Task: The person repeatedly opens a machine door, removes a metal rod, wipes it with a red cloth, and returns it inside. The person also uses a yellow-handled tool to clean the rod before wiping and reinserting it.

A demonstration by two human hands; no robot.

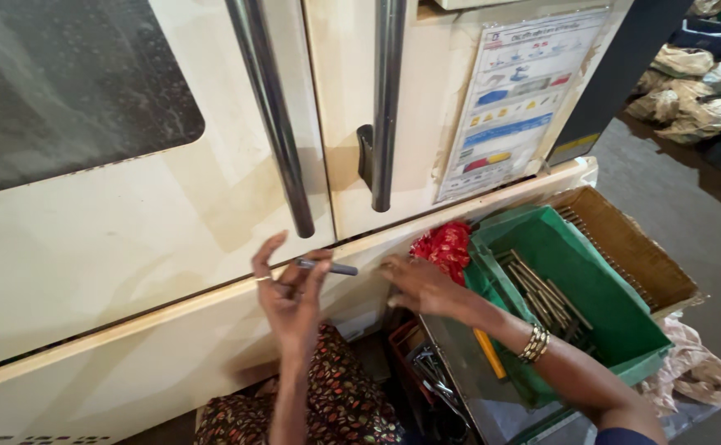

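My left hand (290,290) is raised in front of the cream machine's lower ledge (129,321) and pinches a short dark metal rod (327,267) between thumb and fingertips. My right hand (418,284), with bangles at the wrist, rests palm down on the ledge just right of the rod, next to a red cloth (444,245). It holds nothing that I can see. A green bin (608,305) with several thin metal rods (542,292) lies just right of my right forearm.
Two cream sliding doors with dark vertical handles (274,115) and a window (55,82) fill the upper view. A chart sheet (513,99) hangs on the right door. A brown crate (641,247) holds the green bin. Sacks (690,91) lie on the floor at far right.
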